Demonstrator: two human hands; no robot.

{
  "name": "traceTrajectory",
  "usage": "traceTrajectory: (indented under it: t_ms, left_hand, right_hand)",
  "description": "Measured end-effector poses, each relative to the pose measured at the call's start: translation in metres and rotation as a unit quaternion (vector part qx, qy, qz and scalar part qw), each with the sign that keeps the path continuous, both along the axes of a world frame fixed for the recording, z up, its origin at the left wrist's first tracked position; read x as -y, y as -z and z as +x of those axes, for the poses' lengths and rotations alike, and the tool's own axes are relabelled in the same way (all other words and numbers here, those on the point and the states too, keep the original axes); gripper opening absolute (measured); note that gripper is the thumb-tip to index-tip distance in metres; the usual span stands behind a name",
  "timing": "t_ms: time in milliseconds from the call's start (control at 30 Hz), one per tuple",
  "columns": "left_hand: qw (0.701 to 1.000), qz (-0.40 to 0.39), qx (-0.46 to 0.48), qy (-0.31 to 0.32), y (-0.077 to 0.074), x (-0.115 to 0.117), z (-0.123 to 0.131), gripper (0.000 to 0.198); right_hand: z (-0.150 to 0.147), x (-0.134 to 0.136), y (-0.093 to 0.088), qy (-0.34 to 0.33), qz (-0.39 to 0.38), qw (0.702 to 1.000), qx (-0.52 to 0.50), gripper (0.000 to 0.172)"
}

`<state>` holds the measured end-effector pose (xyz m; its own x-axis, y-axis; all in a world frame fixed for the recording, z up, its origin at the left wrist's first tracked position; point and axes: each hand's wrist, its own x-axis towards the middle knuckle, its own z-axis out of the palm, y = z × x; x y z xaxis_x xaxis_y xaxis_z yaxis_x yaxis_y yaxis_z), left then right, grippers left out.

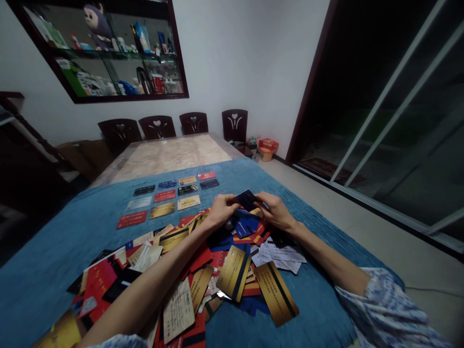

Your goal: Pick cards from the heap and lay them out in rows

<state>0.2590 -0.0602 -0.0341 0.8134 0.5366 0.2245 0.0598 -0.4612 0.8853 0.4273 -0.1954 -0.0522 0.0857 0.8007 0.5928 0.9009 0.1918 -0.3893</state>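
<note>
A dark plastic card (246,199) is held up between my two hands, above the far right part of a loose heap of cards (234,270). My left hand (222,210) pinches its left edge, and my right hand (271,209) grips its right edge. The heap mixes gold, red, blue, white and black cards, many overlapping, and my left forearm hides part of it. Beyond the heap, to the left of my hands, several cards lie flat in neat rows, among them a gold card (162,210), a red card (132,219) and a black card (144,190).
A blue cloth (97,208) covers the near part of the table, and its far part (181,152) has a marbled top. Dark wooden chairs (157,126) stand along the far side. A red box and an orange bucket (266,153) sit on the floor near the glass door (391,145).
</note>
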Motion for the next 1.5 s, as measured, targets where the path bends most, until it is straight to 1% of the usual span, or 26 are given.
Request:
traceTrajectory:
  t_ms: [133, 233, 333, 400, 467, 567, 667, 833, 1067, 1133, 1300, 1400, 1500]
  left_hand:
    - [1.000, -0.002, 0.022, -0.023, 0.003, -0.003, -0.002, 0.023]
    - [0.998, 0.051, 0.019, -0.036, 0.001, -0.001, -0.004, 0.026]
    - [0.992, 0.121, 0.010, -0.037, -0.002, 0.003, -0.008, 0.037]
    - [0.986, 0.164, -0.001, -0.028, -0.003, 0.005, -0.010, 0.045]
    - [0.978, 0.207, -0.015, -0.013, -0.003, 0.006, -0.011, 0.049]
    - [0.964, 0.264, -0.030, 0.018, 0.001, 0.005, -0.011, 0.047]
    - [0.953, 0.299, -0.034, 0.038, 0.005, 0.003, -0.010, 0.045]
    - [0.950, 0.308, -0.035, 0.039, 0.009, 0.002, -0.007, 0.051]
    - [0.949, 0.311, -0.039, 0.027, 0.009, 0.005, -0.005, 0.048]
    - [0.952, 0.303, -0.037, 0.020, 0.008, 0.004, -0.004, 0.047]
    - [0.960, 0.279, -0.026, 0.008, 0.006, 0.001, -0.003, 0.048]
    - [0.963, 0.268, -0.022, 0.005, 0.005, -0.001, -0.003, 0.046]
    - [0.965, 0.260, -0.026, 0.013, 0.005, -0.004, -0.004, 0.045]
  right_hand:
    - [0.000, 0.002, -0.002, 0.017, -0.014, 0.999, 0.044, 0.025]
    - [0.000, 0.003, -0.002, 0.035, -0.027, 0.996, 0.074, 0.026]
    - [-0.001, 0.002, 0.000, 0.043, -0.037, 0.994, 0.095, 0.025]
    - [-0.001, 0.002, 0.000, 0.042, -0.047, 0.992, 0.106, 0.026]
    - [-0.003, 0.002, 0.000, 0.041, -0.052, 0.992, 0.112, 0.028]
    - [-0.005, 0.001, -0.001, 0.043, -0.041, 0.993, 0.100, 0.029]
    - [-0.006, 0.002, -0.002, 0.037, -0.040, 0.994, 0.092, 0.027]
    - [-0.007, 0.002, -0.001, 0.031, -0.051, 0.995, 0.085, 0.028]
    - [-0.008, 0.005, -0.001, 0.031, -0.098, 0.993, 0.065, 0.045]
    - [-0.007, 0.005, -0.001, 0.014, -0.093, 0.994, 0.049, 0.047]
    - [-0.003, 0.003, 0.003, -0.030, -0.049, 0.998, 0.019, 0.057]
    - [-0.002, 0.002, 0.004, -0.036, -0.040, 0.998, 0.024, 0.061]
    - [-0.001, 0.003, 0.003, -0.027, -0.036, 0.998, 0.036, 0.059]
